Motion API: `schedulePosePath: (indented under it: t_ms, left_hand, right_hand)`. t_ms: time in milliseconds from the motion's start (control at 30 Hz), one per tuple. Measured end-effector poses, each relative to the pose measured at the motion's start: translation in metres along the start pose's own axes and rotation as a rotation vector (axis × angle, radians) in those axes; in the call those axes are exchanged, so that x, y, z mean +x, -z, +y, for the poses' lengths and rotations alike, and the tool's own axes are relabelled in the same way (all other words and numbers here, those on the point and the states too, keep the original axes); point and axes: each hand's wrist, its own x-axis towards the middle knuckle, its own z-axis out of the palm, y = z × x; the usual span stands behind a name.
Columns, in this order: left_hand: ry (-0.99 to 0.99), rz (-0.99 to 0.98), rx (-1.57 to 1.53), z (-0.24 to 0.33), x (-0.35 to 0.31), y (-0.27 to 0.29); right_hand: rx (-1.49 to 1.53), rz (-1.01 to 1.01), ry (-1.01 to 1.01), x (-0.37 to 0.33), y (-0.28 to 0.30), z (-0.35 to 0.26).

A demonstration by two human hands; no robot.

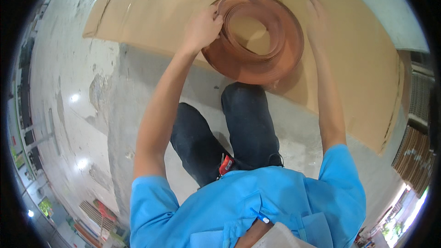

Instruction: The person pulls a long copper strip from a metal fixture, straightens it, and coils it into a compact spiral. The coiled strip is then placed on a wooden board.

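Observation:
A large flat coil of reddish-brown strip (289, 41), like edge banding, lies on a sheet of brown cardboard (363, 73). Its round middle is hollow, and some inner turns stand up above the rest. At the coil's left rim my left hand (203, 28) is closed, its curled fingers gripping the strip there. To the right of the coil, apart from it, my right hand (318, 20) is raised with fingers stretched out, blurred by motion and holding nothing.
My knees, in dark trousers (248, 115), are close to the coil's near edge. Worn grey concrete floor (142, 78) borders the cardboard. Stacked corrugated cardboard (413, 156) stands at the far right. Another ribbed stack (97, 216) and a red item (105, 211) are at the lower left.

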Motion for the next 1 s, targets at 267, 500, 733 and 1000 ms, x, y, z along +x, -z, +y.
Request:
schedulePosePath:
  t_ms: [267, 500, 733, 1000]
  left_hand:
    - [0.112, -0.152, -0.163, 0.004, 0.005, 0.011]
    - [0.1, -0.179, -0.192, 0.017, -0.007, 0.02]
    - [0.142, -0.208, -0.271, 0.011, -0.005, 0.02]
    - [0.155, -0.162, -0.397, 0.012, -0.002, 0.012]
  right_hand:
    - [-0.147, -0.729, 0.051, -0.059, -0.045, -0.095]
    - [-0.224, -1.102, 0.091, -0.074, -0.081, -0.096]
    - [-0.123, -1.142, 0.085, -0.069, -0.076, -0.095]
    - [0.102, -1.036, 0.075, -0.077, -0.072, -0.086]
